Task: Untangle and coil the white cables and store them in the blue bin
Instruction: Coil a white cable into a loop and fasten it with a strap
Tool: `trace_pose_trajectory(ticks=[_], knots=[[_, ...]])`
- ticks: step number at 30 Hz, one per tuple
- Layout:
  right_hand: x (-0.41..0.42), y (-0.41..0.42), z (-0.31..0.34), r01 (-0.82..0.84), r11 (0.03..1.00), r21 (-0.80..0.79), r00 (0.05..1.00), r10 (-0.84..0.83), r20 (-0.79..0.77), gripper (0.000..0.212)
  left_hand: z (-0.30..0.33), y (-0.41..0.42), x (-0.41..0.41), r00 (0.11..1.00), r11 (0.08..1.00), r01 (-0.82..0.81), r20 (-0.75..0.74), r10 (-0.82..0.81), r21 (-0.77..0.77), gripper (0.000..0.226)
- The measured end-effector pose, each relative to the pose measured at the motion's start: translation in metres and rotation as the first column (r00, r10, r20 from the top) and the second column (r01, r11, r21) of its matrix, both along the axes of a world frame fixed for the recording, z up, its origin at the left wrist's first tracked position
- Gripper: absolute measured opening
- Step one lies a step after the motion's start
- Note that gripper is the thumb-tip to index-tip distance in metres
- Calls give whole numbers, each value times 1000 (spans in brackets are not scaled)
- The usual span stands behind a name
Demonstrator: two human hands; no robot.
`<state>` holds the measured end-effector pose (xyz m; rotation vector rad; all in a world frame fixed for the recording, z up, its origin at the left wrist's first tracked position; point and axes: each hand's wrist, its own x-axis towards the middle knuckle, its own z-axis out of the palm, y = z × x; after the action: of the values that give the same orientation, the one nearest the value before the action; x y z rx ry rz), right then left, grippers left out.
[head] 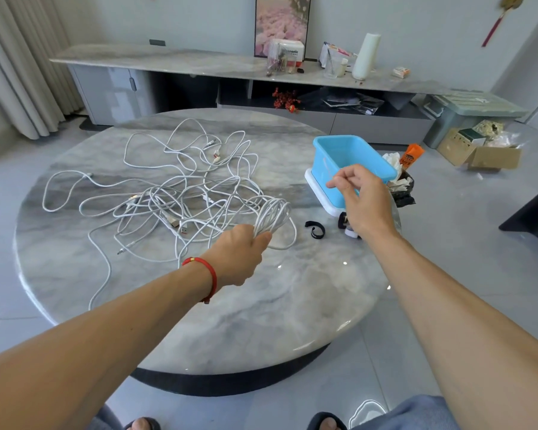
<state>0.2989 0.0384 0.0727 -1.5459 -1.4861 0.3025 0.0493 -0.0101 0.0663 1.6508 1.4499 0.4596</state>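
1. Left hand [241, 252], red string bracelet [206, 276] at the wrist: fingers curled tight round a coiled bundle of white cable [272, 217], which fans out from the fist toward 1 o'clock, above the round marble table [261, 305].
2. Right hand [362, 197]: raised at the table's 3 o'clock side, fingers loosely bent with thumb and forefinger close together — whether anything is pinched there cannot be told.
3. Black strap loop [315, 230]: lying flat on the table between the two hands, just beside the coil's lower loops.
4. A small black-and-white item sits below the right hand, mostly hidden; its kind cannot be told.
5. Tangled white cables [180, 187]: spread loose over the table centre toward 10 o'clock, several plug ends showing, one strand trailing over the near edge at 8 o'clock.
6. Blue bin [348, 162]: on a white base at the table's 2 o'clock edge, partly behind the right hand — no cable seen in the visible part.
7. Beyond at 12 o'clock, a long grey sideboard [168, 62] carrying a white paper roll [365, 55].
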Motion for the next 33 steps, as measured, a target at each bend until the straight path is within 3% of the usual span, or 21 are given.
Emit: trace_pose_trajectory(ticks=[4, 8, 12, 17, 22, 25, 30, 33], knots=[[-17, -17, 30, -59, 997, 51, 995, 63, -82, 12, 4, -2, -3, 994, 990, 12, 112, 4, -140, 27], [-46, -47, 46, -278, 960, -28, 959, 276, -56, 11, 7, -3, -5, 981, 992, -57, 178, 76, -110, 26], [-82, -77, 33, -448, 873, -192, 893, 445, -61, 13, 9, -4, -4, 993, 999, 31, 119, -27, -32, 34], [-87, -88, 15, -311, 918, -246, 947, 321, 0, 18, 15, -14, -4, 972, 993, 103, 218, -89, -53, 38], [-95, -103, 16, -237, 963, -129, 971, 235, -33, 18, 25, -20, -6, 900, 952, 207, 425, -96, -224, 41], [-98, -107, 14, -196, 975, -103, 976, 184, -113, 17, 27, -18, -11, 862, 925, 231, 504, -52, -300, 39], [-98, -105, 15, -258, 930, -261, 922, 157, -353, 20, 28, -18, -19, 826, 897, 307, 558, -85, -317, 38], [-97, -105, 18, -296, 904, -309, 897, 152, -416, 22, 29, -18, -20, 836, 901, 299, 542, -89, -313, 46]])
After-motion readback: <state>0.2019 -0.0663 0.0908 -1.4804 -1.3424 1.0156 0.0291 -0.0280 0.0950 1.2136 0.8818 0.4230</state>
